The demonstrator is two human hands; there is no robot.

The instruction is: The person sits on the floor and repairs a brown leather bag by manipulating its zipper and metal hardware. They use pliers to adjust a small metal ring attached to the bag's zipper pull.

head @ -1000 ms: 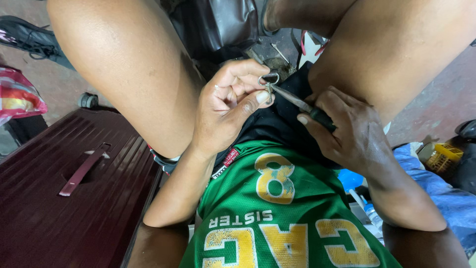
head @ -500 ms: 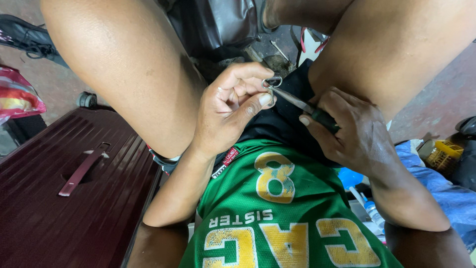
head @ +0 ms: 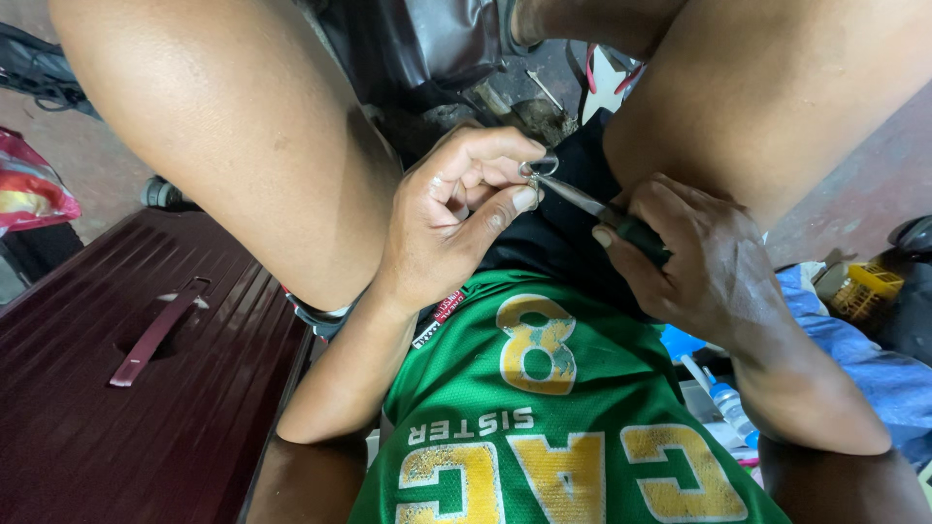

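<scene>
Your left hand (head: 456,218) pinches a small metal ring (head: 539,167) between thumb and fingertips, held above your lap between your knees. Your right hand (head: 694,257) is closed around the dark handle of a slim metal tool (head: 582,201), its tip touching the ring. A maroon case (head: 126,388) lies to your left
</scene>
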